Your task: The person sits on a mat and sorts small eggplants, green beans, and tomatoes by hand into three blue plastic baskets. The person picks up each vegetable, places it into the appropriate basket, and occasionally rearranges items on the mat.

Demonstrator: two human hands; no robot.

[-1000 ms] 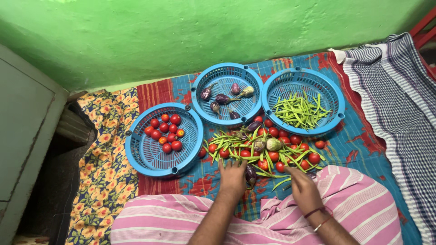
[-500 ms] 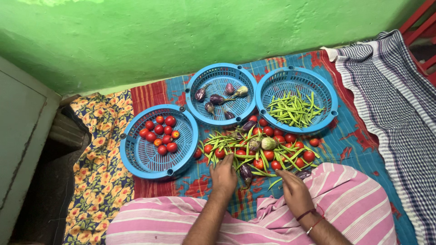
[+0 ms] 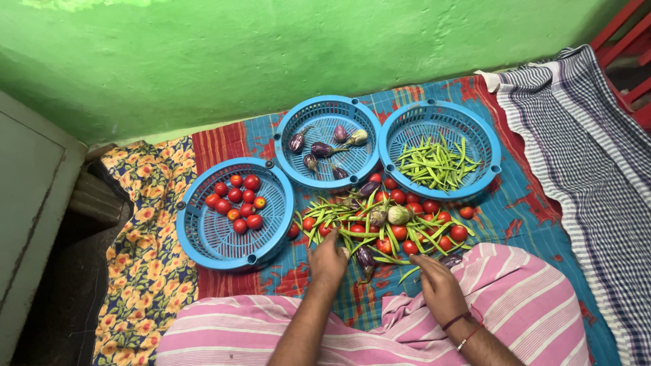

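A loose pile (image 3: 390,225) of red tomatoes, green beans and small purple eggplants lies on the patterned cloth in front of my lap. My left hand (image 3: 328,259) rests at the pile's near left edge, fingers curled down over a tomato (image 3: 323,230) and some beans; its grip is hidden. My right hand (image 3: 439,286) lies on my pink striped cloth at the pile's near right edge, fingertips touching the beans, nothing visibly held. Three round blue baskets stand behind: the left basket (image 3: 203,240) holds tomatoes, the middle basket (image 3: 324,112) eggplants, the right basket (image 3: 475,129) green beans.
A green wall (image 3: 305,47) rises right behind the baskets. A flowered yellow cloth (image 3: 146,237) lies at the left beside a grey cabinet (image 3: 27,196). A checked blue-and-white cloth (image 3: 597,156) covers the right side. A dark purple eggplant (image 3: 365,256) lies between my hands.
My left hand has slid a little left and forward onto the pile's edge, fingers curling. My right hand has drawn back slightly toward my lap. The view shifted slightly.
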